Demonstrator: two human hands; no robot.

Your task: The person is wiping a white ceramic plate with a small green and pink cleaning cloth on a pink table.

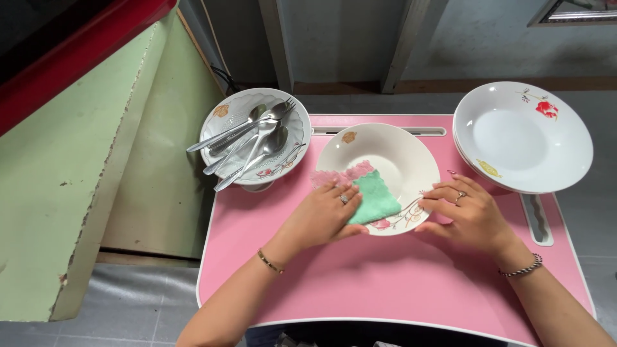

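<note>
- Plate (pixel 392 154): lying flat, hollow side up, at the middle of the pink table (pixel 360 276); round, so no long axis.
- Cloth (pixel 371 196): green and pink, draped over the plate's near-left rim, running from left rim toward the centre.
- Left hand (pixel 321 215): palm down, fingers pressed on the cloth, grasping it.
- Right hand (pixel 469 212): fingers loosely curled, fingertips touching the plate's near-right rim.
- Bowl of spoons (pixel 254 138): to the left.
- Stacked plates (pixel 522 136): to the right.
</note>
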